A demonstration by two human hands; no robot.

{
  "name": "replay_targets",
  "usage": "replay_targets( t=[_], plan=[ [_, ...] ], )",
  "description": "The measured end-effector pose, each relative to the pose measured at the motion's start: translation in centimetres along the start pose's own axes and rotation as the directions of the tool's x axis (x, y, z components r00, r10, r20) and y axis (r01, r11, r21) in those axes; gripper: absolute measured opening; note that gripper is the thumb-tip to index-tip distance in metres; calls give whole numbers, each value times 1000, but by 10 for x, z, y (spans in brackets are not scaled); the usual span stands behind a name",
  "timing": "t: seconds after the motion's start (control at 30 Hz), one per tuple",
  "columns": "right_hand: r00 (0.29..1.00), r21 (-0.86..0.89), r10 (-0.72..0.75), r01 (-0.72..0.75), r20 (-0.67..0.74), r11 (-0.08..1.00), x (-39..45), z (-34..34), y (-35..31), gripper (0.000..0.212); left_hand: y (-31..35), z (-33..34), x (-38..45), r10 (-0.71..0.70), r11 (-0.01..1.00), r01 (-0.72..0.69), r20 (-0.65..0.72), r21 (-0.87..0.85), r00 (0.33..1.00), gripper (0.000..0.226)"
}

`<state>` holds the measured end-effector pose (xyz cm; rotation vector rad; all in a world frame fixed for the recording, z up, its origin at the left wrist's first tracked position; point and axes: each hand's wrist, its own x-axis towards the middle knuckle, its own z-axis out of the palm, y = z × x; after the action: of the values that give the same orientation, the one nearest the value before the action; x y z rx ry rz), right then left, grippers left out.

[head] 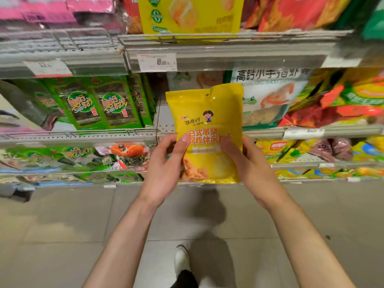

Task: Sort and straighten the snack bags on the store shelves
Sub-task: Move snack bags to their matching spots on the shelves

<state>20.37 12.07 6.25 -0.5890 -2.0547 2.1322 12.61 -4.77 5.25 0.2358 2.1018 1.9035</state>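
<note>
The yellow snack bag (205, 129) is glossy plastic film, lightly creased. The green seaweed packs (99, 102) are shiny, partly clear wrap. The shelf rails (83, 136) look like pale painted metal wire. The floor (62, 225) is smooth tile with a dull sheen.

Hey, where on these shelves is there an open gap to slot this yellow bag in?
Behind the yellow bag, held in left hand and right hand, bare perforated shelf shows between the green seaweed packs and the white shrimp-stick bag. That is the clearest gap. Everywhere else looks crowded: the red bags at right overlap, and the lower shelves are full.
</note>
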Motion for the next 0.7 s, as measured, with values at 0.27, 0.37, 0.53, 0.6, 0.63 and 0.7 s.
replay_targets(
  t=[0.27,0.37,0.53,0.6,0.63,0.7],
  plan=[
    [995,55,-55,60,-87,997,-99,-113,-31,32,56,111,-93,36,999,-35,16,-32,999,33],
    [987,24,-93,97,-132,995,-133,-167,-45,29,76,161,-117,96,995,-96,61,-16,993,42],
    [973,39,-132,142,-192,989,-161,-240,-74,45,113,231,-139,156,987,-158,151,1,976,31],
    [961,34,-172,183,-217,982,-163,-262,-89,37,133,253,-138,166,986,-167,189,-11,968,28],
    [956,23,-186,196,-228,980,-162,-272,-98,32,142,262,-134,165,986,-166,203,-14,965,27],
    [950,5,-212,220,-230,976,-158,-288,-115,24,162,277,-125,189,982,-187,222,-32,957,29]
  ],
)
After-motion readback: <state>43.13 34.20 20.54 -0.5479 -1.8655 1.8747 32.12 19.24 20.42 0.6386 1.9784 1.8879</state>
